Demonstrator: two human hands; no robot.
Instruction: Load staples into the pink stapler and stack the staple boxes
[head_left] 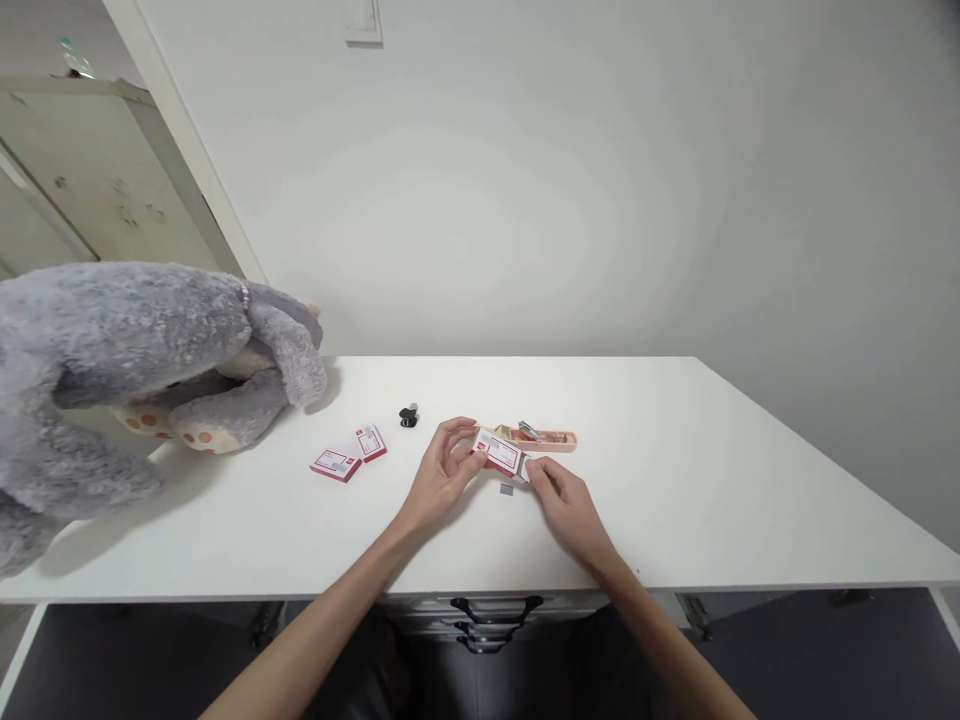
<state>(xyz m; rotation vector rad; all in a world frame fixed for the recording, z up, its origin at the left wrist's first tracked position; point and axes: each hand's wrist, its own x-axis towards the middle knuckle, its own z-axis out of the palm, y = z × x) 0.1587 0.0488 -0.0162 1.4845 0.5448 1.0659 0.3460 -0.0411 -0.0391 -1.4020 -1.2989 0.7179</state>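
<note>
Above the white table I hold a small red-and-white staple box [498, 452], tilted down to the right. My left hand [442, 465] grips its left end, thumb on the printed top. At the right end, where a greyish inner part or flap shows, the fingers of my right hand [562, 500] are pinched. Just beneath the box a short grey strip of staples [507, 490] lies on the table. Behind my hands rests a pink stapler [551, 440], its metal part raised and its tray exposed; the box partly hides its left end.
Two more red-and-white boxes [336, 464] lie to the left on the white table [712, 480]. Near them is a small black staple remover [408, 415]. A large grey plush toy [135, 320] leans over the left side. Drawers with black handles [495, 608] are below the front edge.
</note>
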